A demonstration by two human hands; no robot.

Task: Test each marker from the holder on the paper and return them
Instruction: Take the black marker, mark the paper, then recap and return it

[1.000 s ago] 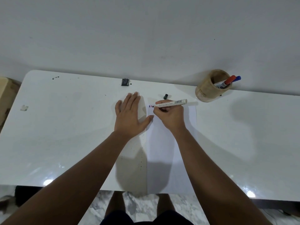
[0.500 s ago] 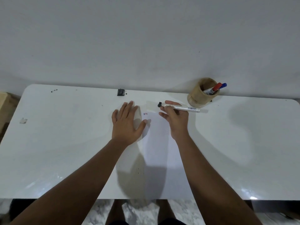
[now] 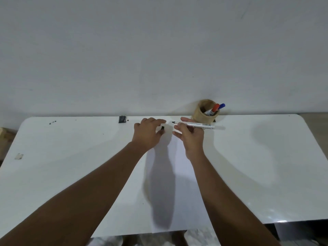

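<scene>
My right hand (image 3: 190, 137) holds a white marker (image 3: 197, 124) level above the top of the paper (image 3: 179, 183), its bare black tip pointing left. My left hand (image 3: 147, 133) is just left of that tip, thumb and fingers closed around the small black cap (image 3: 162, 128). A round wooden holder (image 3: 199, 115) stands at the table's back edge, right of my hands, with a red-capped marker (image 3: 215, 107) and a blue-capped marker (image 3: 221, 105) leaning in it. Any marks on the paper are hidden by my hands.
The white table (image 3: 71, 157) runs up to a plain wall. A small black block (image 3: 122, 119) lies at the back edge left of my hands. Dark specks (image 3: 52, 122) and a pale scrap (image 3: 19, 156) sit at the far left.
My right hand lifted the marker off the paper and turned its tip to the left. My left hand left the paper, moved up and right, and closed on the cap lying there.
</scene>
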